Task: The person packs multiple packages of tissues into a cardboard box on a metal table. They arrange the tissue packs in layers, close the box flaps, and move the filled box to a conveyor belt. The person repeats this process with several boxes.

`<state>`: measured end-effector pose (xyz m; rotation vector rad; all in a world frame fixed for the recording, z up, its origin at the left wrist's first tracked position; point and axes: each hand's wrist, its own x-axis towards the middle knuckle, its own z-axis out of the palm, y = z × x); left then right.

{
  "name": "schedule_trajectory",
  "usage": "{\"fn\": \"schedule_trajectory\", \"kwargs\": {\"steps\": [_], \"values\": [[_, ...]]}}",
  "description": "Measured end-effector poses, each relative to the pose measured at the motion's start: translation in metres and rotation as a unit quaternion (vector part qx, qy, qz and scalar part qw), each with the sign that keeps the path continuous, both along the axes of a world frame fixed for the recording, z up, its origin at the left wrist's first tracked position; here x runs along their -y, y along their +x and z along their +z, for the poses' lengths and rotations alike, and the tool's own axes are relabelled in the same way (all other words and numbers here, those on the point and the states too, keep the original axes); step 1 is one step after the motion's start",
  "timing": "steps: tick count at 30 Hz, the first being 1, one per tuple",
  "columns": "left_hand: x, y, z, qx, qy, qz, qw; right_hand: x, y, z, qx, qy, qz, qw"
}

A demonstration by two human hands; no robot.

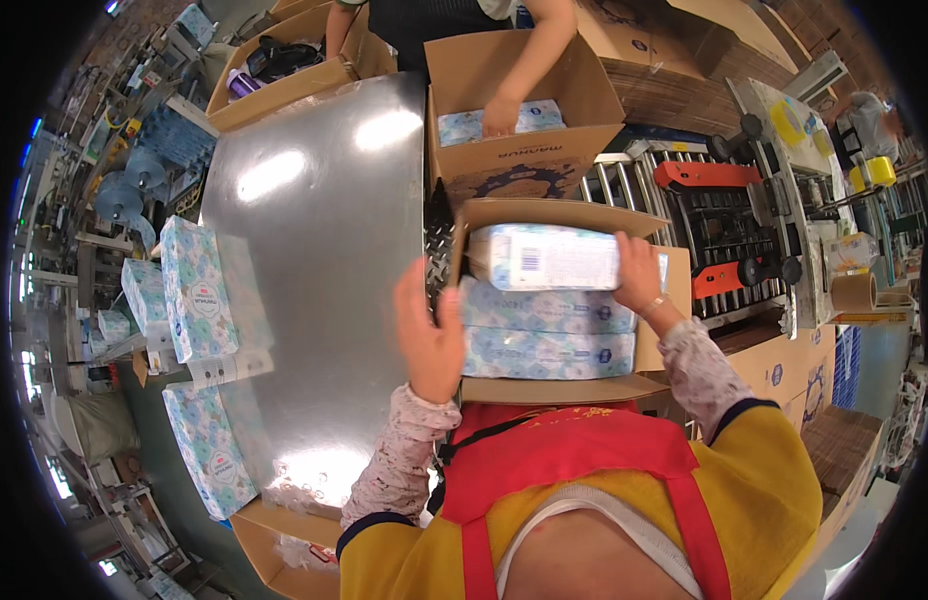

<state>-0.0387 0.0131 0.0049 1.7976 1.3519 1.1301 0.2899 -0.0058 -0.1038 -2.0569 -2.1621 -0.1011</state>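
In front of me stands an open cardboard box with blue floral tissue packs lying in rows inside. At its far side a further tissue pack sits tilted, higher than the others, with its barcoded side facing up. My right hand grips that pack's right end, fingers bent over its edge. My left hand is by the box's left wall, over the table edge. It is slightly blurred, with thumb and fingers apart and nothing in it.
A shiny metal table lies left, with tissue packs standing along its left edge. Across from me a co-worker's hand reaches into another open box. A roller conveyor with red guides runs right. Flattened cartons are stacked behind.
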Motion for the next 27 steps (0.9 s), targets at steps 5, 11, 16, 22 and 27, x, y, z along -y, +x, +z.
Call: {"fn": "schedule_trajectory", "kwargs": {"steps": [5,11,16,22,27], "values": [[-0.026,0.083,-0.043,-0.388,-0.038,-0.173,0.905,-0.015,-0.019,0.023,-0.01,-0.024,0.03,0.999],[-0.056,0.078,-0.137,-0.494,-0.185,-0.274,0.804,0.044,0.02,-0.026,-0.065,-0.147,0.019,0.987],[-0.061,0.073,-0.162,-0.461,-0.14,-0.288,0.828,0.039,0.06,-0.069,-0.049,-0.104,0.045,0.992],[-0.033,-0.002,-0.059,-0.134,-0.019,-0.029,0.99,0.108,0.154,-0.078,-0.356,-0.157,-0.416,0.822],[0.001,-0.004,-0.07,-0.042,-0.275,-0.333,0.901,0.062,0.058,0.009,-0.511,-0.262,-0.143,0.806]]}}
